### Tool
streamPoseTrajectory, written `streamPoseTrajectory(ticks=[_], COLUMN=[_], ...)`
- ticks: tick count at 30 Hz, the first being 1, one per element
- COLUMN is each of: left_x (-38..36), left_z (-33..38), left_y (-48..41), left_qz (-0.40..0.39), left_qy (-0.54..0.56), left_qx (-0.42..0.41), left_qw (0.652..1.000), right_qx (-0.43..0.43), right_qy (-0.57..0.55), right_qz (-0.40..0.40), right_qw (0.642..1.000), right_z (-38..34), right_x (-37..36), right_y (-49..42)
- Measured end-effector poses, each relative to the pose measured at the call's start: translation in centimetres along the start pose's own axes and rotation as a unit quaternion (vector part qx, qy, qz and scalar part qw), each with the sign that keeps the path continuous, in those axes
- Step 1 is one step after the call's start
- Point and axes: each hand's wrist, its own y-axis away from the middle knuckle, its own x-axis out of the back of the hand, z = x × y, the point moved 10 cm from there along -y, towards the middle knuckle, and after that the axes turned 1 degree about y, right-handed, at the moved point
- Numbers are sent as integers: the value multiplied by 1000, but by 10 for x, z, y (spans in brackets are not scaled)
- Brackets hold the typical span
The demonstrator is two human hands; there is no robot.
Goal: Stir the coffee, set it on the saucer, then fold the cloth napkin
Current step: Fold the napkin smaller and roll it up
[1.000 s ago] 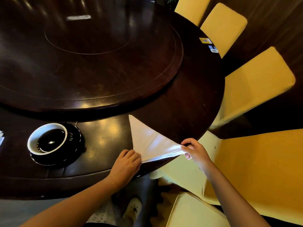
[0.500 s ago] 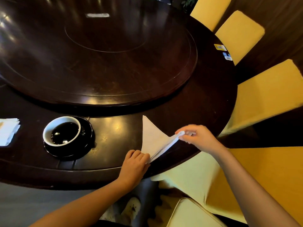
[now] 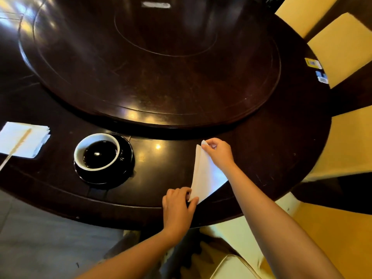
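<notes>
A white cloth napkin (image 3: pixel 203 176) lies folded into a narrow triangle on the dark table near its front edge. My left hand (image 3: pixel 178 206) pinches the napkin's near corner against the table. My right hand (image 3: pixel 218 152) holds the folded-over corner at the napkin's far tip. To the left, a white cup (image 3: pixel 96 151) full of black coffee stands on a black saucer (image 3: pixel 124 170).
A stack of white paper napkins (image 3: pixel 22 138) with a wooden stirrer (image 3: pixel 17 147) across it lies at the far left. A raised round turntable (image 3: pixel 153 57) fills the table's middle. Yellow chairs (image 3: pixel 346 150) ring the right side; small cards (image 3: pixel 314 63) sit near the edge.
My right hand has carried the napkin's right corner up and over to the far tip, folding the cloth into a narrower triangle. My left hand has stayed on the near corner.
</notes>
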Motion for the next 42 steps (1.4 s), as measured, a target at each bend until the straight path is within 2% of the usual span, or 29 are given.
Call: streamPoseTrajectory(ticks=[5,11,16,21,25,27,33,35,37,39,40,42], left_x=[3,2,-2,-1,2,6,2,2,4,3,2,0], left_z=[1,0,1,-6,-8,-7,-7,-9,-10,-10,-10,-10], left_y=[0,6,7,4,-7,-10,1,4,4,5,5,6], left_qz=[12,37,16,18,-13,-13,12,34,52,62,63,64], left_qy=[2,-5,-11,11,-40,-71,-81,-86,-81,-96,-110,-133], left_qx=[17,31,44,81,61,39,-40,-59,-70,-89,-101,-115], left_qw=[1000,999,999,997,997,997,996,994,993,989,987,982], right_qx=[-17,20,33,-19,-107,-120,-79,-10,134,266,300,309], right_qy=[-5,32,67,92,76,75,150,188,256,370,407,431], right_qz=[33,77,87,108,169,190,203,217,126,-21,-76,-135], right_qw=[999,996,993,990,977,971,964,958,949,890,859,837], right_z=[14,11,8,17,45,57,57,37,3,-8,-1,15], right_x=[-14,-16,-18,-11,13,23,56,60,18,-53,-79,-95], right_y=[-5,1,7,12,35,47,41,44,55,85,99,110])
